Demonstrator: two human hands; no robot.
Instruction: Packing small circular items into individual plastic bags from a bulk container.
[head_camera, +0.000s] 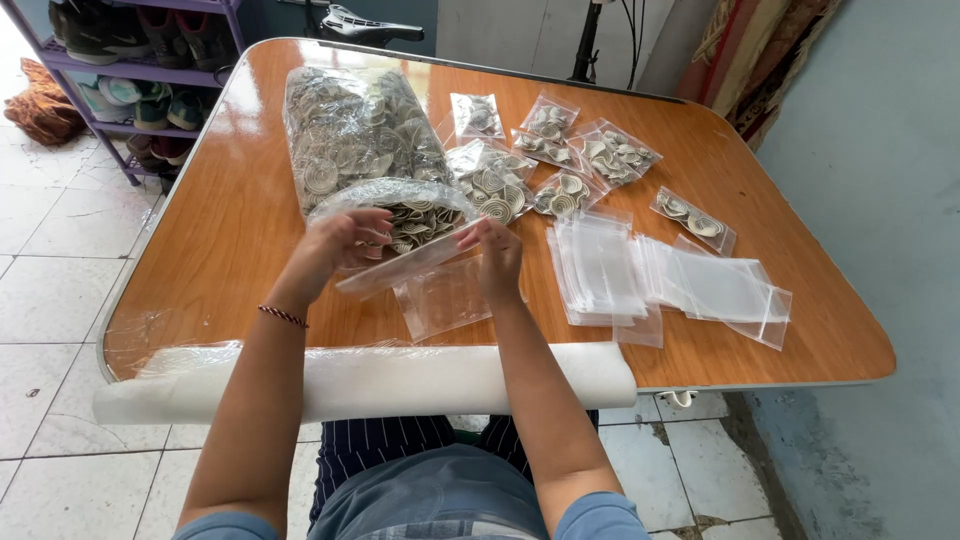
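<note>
Both hands on a flat clear bag, long axis left-right, tilted.

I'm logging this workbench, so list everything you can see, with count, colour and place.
Table: one, glossy orange-brown wood, centre.
Bulk bag: one, clear, full of pale coiled pieces, far left.
Held bag: one, clear, filled, between both hands.
Small filled bags: about eight, clear, far centre.
Empty bags: two stacks, clear, right.
Single empty bag: one, under the hands.
White roll: one, near edge.
Shoe rack: purple, top left.
Left hand: gripping held bag.
Right hand: gripping held bag.
</note>
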